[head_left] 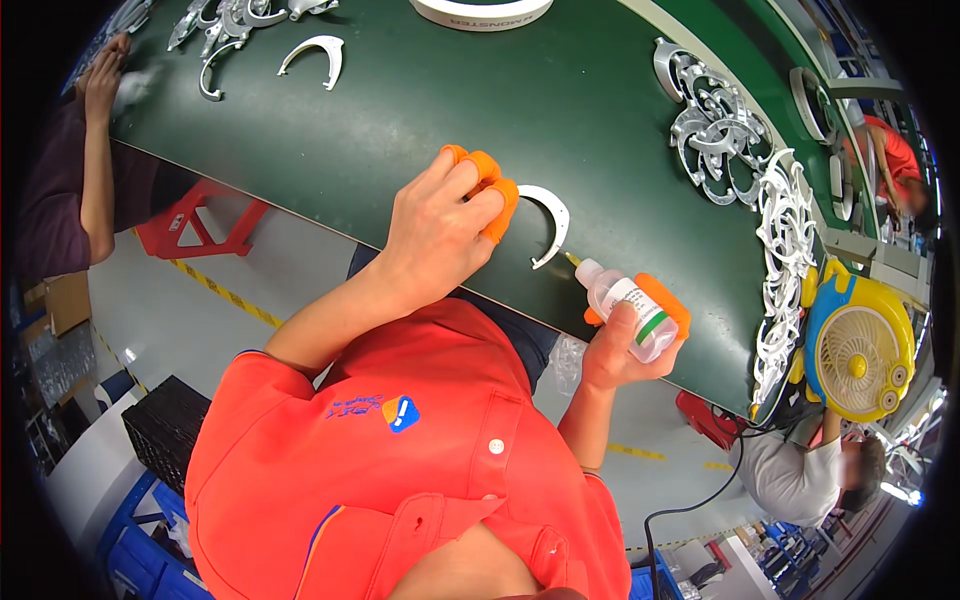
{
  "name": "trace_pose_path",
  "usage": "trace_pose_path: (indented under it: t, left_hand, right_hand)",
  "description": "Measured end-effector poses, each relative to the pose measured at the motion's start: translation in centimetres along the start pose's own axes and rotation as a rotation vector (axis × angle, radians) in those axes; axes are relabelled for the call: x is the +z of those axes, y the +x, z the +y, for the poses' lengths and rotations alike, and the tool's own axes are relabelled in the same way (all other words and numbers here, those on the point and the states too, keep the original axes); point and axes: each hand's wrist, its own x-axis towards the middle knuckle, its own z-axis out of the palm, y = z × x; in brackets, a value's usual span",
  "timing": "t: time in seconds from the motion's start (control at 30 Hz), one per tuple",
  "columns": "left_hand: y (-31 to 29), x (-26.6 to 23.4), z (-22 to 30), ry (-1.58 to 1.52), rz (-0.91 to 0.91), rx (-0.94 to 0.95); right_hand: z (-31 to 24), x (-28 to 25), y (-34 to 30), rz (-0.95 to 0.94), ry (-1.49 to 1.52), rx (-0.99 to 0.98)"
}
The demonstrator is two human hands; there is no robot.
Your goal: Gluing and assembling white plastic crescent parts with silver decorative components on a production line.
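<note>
My left hand (pixel 437 225), with orange finger cots (pixel 505 205) on several fingertips, is closed on one end of a white C-shaped part (pixel 560 212) over the green table. The part's free end points back toward me. In my right hand (pixel 612 352), also wearing orange finger cots (pixel 660 300), is a clear squeeze bottle (pixel 632 308) with a white label and a green stripe. It lies tilted, and its thin dispensing tip (pixel 571 258) is close to the part's free end; whether they touch I cannot tell.
Silver curved parts (pixel 722 135) are heaped at the right, beside a long pile of white ones (pixel 785 260). A yellow and blue fan (pixel 858 345) stands at the right edge. Loose curved parts (pixel 318 58) lie at the far left, near another person's hand (pixel 103 75).
</note>
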Motion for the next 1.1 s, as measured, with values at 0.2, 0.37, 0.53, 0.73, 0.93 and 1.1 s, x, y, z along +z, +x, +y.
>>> trace_pose_path:
  t: [0.2, 0.37, 0.53, 0.73, 0.93, 1.1]
  left_hand:
    - [0.0, -0.3, 0.0, 0.004, -0.001, -0.018]
    - [-0.2, -2.0, -0.6, 0.036, 0.054, -0.082]
    - [0.4, -7.3, -4.6, 0.225, 0.245, -0.230]
    - [-0.4, -13.6, -11.8, 0.464, 0.340, -0.425]
    - [2.4, -14.2, -14.0, 0.514, 0.167, -0.574]
    - [10.7, -11.4, -14.1, 0.171, 0.043, -0.316]
  right_hand:
    - [-0.9, 0.9, 0.8, 0.065, -0.019, 0.085]
    - [0.2, -0.5, 1.7, 0.265, 0.230, 0.289]
    - [0.0, -4.2, 5.0, 0.173, 0.235, 0.260]
    - [2.2, -10.2, 9.1, 0.097, -0.074, 0.245]
    - [4.7, -13.6, 10.6, 0.030, -0.305, 0.220]
    - [5.4, -14.5, 10.0, 0.014, -0.364, 0.224]
